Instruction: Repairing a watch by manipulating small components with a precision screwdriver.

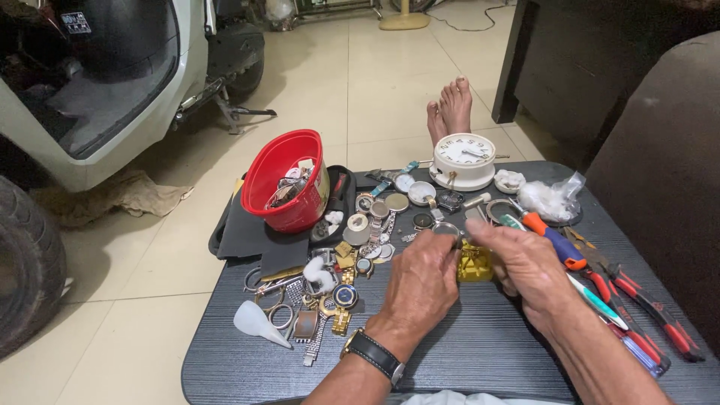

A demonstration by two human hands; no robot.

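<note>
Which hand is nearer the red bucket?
Left. The left hand sits right of and below the red bucket, at the yellow holder; the right hand is farther right, beyond the holder.

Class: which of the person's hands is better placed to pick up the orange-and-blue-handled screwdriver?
Probably the right hand: the orange-and-blue-handled screwdriver lies just beside it, while the left hand is farther away, at the yellow block-shaped holder.

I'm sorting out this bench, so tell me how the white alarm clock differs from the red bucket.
The white alarm clock is low and round with a dial facing up toward the camera; the red bucket is taller and bigger, an open container. The clock stands at the far edge of the dark table; the bucket sits tilted on a black tray at the left. The bucket holds small parts; the clock holds nothing. Both are round and lie beyond the hands.
</note>
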